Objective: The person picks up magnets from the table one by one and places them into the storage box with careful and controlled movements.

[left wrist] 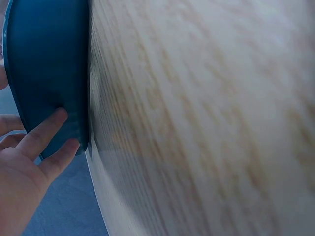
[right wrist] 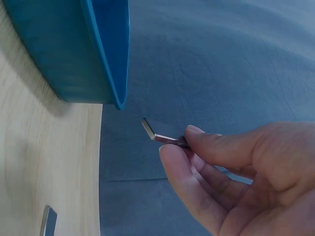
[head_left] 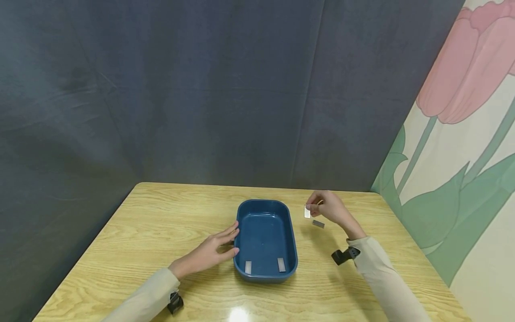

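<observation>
A blue rectangular tray (head_left: pixel 263 237) with raised walls stands on the table. Against its left side rest the spread fingers of my left hand (head_left: pixel 209 254); the left wrist view has two fingertips on the tray's outer wall (left wrist: pixel 47 64). To the right of the tray, my right hand (head_left: pixel 327 206) pinches a small shiny silver rectangular piece (head_left: pixel 307 211) between thumb and fingers, raised above the table. In the right wrist view this silver piece (right wrist: pixel 165 136) juts out past the fingertips. A similar flat piece (head_left: pixel 318 224) lies on the table below that hand.
Inside the tray's near end are two more silver pieces, one at the left (head_left: pixel 248 267) and one at the right (head_left: pixel 281 264). The wooden table (head_left: pixel 161 219) ends at a dark curtain (head_left: pixel 225 98). A tulip-patterned surface (head_left: pixel 454 179) rises at the right.
</observation>
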Demonstrator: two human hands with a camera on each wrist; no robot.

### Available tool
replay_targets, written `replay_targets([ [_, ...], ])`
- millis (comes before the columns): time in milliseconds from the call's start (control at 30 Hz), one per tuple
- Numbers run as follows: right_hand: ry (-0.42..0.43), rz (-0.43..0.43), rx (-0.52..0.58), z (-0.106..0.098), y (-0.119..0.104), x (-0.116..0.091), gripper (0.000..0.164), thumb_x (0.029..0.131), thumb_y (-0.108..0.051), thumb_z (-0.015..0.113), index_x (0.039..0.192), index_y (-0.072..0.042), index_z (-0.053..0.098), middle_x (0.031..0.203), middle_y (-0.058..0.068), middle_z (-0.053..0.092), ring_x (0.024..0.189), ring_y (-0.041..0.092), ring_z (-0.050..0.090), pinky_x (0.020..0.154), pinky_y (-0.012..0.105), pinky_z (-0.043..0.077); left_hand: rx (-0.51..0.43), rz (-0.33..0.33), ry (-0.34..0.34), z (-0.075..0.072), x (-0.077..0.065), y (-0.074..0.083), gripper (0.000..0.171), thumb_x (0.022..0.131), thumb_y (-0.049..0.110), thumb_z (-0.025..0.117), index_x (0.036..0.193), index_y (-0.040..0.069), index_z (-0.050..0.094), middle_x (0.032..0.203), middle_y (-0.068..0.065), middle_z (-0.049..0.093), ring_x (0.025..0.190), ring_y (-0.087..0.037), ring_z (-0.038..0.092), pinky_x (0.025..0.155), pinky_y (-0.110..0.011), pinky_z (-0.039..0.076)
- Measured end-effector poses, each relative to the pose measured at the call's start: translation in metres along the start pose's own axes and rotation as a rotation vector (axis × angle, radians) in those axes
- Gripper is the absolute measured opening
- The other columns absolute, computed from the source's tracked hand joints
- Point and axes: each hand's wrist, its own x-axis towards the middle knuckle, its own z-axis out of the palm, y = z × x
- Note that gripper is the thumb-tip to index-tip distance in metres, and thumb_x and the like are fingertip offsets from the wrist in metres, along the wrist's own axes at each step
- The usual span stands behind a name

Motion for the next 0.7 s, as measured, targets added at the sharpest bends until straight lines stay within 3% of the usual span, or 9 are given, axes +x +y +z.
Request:
replay_targets([
  [167, -0.007, -0.010, 0.019, 0.0023, -0.0018, 0.0022, 0.005, 0.092, 0.003, 0.067, 0.091, 0.008, 0.066, 0.084, 0.016, 0.065, 0.070, 0.027, 0.068, 0.064, 0.031, 0.059, 0.004, 0.002, 0.000, 0.0002, 0.0000, 0.0000, 0.068, 0.102, 0.041, 0.056, 0.154, 0.005, 0.031, 0.164, -0.004, 0.014, 0.140, -0.022, 0.037, 0.110, -0.049, 0.034],
  [467, -0.011, -0.001, 0.031, 0.0065, -0.0051, 0.0048, 0.006, 0.093, 0.002, 0.067, 0.091, 0.007, 0.066, 0.083, 0.014, 0.065, 0.070, 0.026, 0.068, 0.064, 0.032, 0.059, 0.013, 0.027, 0.007, 0.0000, 0.0007, -0.0001, 0.068, 0.103, 0.040, 0.054, 0.153, 0.001, 0.032, 0.164, -0.009, 0.015, 0.139, -0.027, 0.039, 0.109, -0.052, 0.035],
  [700, -0.009, -0.010, 0.019, 0.0079, -0.0087, 0.0080, 0.004, 0.091, 0.004, 0.069, 0.092, 0.007, 0.067, 0.082, 0.013, 0.065, 0.070, 0.025, 0.069, 0.065, 0.035, 0.060, 0.005, 0.012, 0.007, 0.0000, 0.0009, -0.0003, 0.069, 0.102, 0.042, 0.055, 0.154, 0.003, 0.031, 0.164, -0.006, 0.014, 0.141, -0.025, 0.034, 0.110, -0.049, 0.035],
])
